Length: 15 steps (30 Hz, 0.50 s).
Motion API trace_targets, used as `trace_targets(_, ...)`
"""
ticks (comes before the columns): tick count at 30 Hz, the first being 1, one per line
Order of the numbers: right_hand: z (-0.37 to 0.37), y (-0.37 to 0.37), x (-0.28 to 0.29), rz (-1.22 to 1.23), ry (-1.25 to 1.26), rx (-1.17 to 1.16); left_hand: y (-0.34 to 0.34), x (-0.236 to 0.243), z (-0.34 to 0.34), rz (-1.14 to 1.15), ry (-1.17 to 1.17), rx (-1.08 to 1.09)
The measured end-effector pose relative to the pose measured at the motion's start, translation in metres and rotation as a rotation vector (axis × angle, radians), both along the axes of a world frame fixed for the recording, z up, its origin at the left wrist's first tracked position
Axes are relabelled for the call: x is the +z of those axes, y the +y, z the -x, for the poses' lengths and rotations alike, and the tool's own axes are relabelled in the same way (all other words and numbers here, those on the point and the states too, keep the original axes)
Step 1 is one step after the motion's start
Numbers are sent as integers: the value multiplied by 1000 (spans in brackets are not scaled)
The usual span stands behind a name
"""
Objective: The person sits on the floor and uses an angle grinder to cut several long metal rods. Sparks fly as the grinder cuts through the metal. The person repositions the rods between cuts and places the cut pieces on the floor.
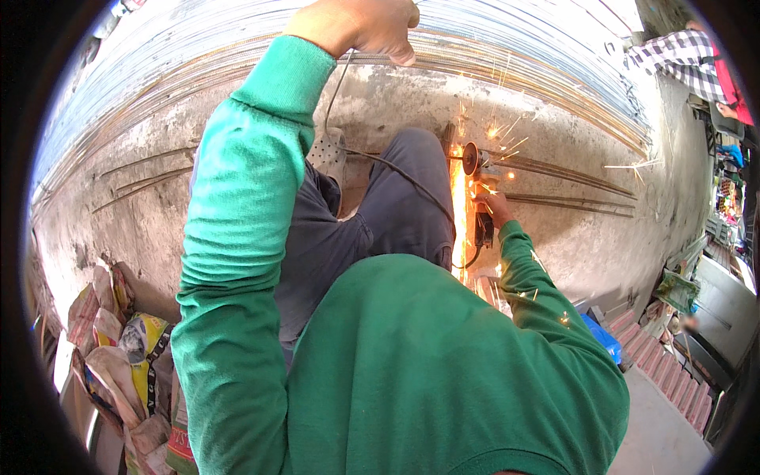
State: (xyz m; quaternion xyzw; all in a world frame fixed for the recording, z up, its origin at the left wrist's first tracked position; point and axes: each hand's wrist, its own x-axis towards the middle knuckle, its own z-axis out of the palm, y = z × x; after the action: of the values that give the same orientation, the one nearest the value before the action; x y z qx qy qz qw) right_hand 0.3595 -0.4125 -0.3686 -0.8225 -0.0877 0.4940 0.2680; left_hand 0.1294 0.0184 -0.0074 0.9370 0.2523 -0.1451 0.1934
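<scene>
My right hand (492, 204) is closed round an angle grinder (483, 180), low beside my right knee. Its round cutting disc (471, 159) stands on edge at thin metal rods (562, 172) lying on the concrete. Orange sparks fly upward, and a bright stream (459, 214) runs back along my leg. Raised at the top of the head view, my left hand (360, 28) has its fingers curled; the frame's edge cuts part of them off, so what it holds, if anything, is hidden. A dark cord (400, 169) crosses my right thigh.
Many long thin rods (538, 67) lie across the far side. Several shorter rods (150, 178) extend to my left. Crumpled sacks (131, 372) are at the lower left. A person in a checked shirt (677, 55) is at the far right, above ridged reddish sheets (661, 368).
</scene>
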Motion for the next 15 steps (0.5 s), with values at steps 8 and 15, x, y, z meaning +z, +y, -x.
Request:
trace_targets(8, 11, 4, 9, -92, 87, -28, -6, 15, 9, 5, -13, -28)
trace_targets(15, -10, -28, -22, -113, -7, 43, -4, 11, -1, 4, 13, -50)
